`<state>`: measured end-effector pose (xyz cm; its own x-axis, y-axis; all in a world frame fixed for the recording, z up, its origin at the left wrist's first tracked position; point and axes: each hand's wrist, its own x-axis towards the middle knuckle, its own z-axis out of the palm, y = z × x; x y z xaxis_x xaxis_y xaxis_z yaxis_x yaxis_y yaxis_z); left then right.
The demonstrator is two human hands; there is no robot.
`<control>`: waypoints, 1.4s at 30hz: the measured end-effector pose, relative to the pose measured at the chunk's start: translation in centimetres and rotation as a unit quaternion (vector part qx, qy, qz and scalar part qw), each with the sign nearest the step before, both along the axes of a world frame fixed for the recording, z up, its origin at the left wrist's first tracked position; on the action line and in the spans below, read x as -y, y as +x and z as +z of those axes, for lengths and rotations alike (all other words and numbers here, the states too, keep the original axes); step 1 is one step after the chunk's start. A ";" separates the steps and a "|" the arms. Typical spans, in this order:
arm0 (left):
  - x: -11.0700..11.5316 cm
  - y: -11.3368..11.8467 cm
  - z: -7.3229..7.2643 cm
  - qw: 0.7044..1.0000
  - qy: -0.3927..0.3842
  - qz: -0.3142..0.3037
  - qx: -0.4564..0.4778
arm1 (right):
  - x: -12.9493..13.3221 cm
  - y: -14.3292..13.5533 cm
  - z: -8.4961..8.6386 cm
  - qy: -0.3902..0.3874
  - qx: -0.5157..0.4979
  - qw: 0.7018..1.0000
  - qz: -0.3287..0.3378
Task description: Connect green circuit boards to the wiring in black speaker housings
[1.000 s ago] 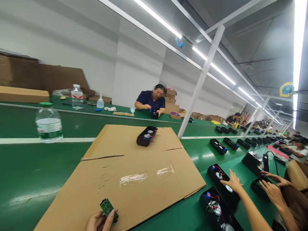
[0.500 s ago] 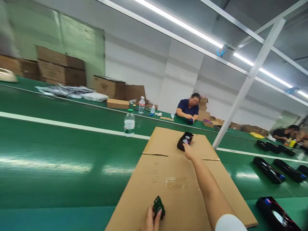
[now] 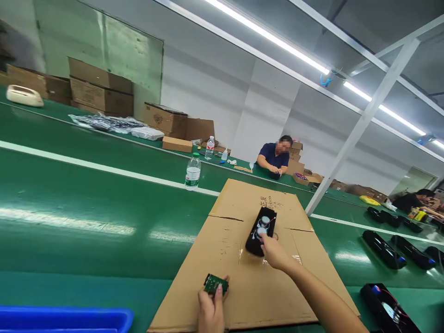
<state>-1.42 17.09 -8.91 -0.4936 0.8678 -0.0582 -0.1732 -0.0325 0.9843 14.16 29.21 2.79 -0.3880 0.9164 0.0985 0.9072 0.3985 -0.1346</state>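
My left hand (image 3: 211,307) is closed around a small green circuit board (image 3: 215,283), held over the near part of a flattened cardboard sheet (image 3: 249,296). Further out, my right hand (image 3: 274,252) grips a black speaker housing (image 3: 252,245) by its right side. Two round silver-white speaker drivers and a red wire show inside the housing, which lies tilted over the middle of the cardboard. My fingertips partly cover the lower driver.
A water bottle (image 3: 193,173) stands left of the cardboard. More black housings (image 3: 384,249) sit on the green bench at right, near a white post (image 3: 360,127). A blue tray (image 3: 65,319) is at lower left. Across the bench a person (image 3: 274,157) works among cartons (image 3: 166,120).
My right hand has brought the speaker housing nearer over the cardboard, uncovering handwriting there. The circuit board in my left hand has turned flatter and shifted left. The blue tray has come into view.
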 end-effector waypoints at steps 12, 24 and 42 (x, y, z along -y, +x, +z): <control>0.8 -1.8 4.0 0.994 0.028 -0.012 0.109 | 6.5 3.4 0.9 0.077 0.171 0.964 0.188; 3.8 -2.0 7.3 0.971 0.012 -0.044 0.234 | 26.5 5.0 -0.6 0.074 0.188 0.954 0.221; 19.8 -6.1 11.0 0.949 -0.175 -0.138 0.221 | 33.3 0.4 -2.3 0.159 -0.108 0.953 0.236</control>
<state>-7.51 -2.71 2.10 -0.1099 0.8496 -0.5159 -0.5267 0.3904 0.7551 14.54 -4.09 0.48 -0.6886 0.5552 0.4665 0.5819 0.8069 -0.1013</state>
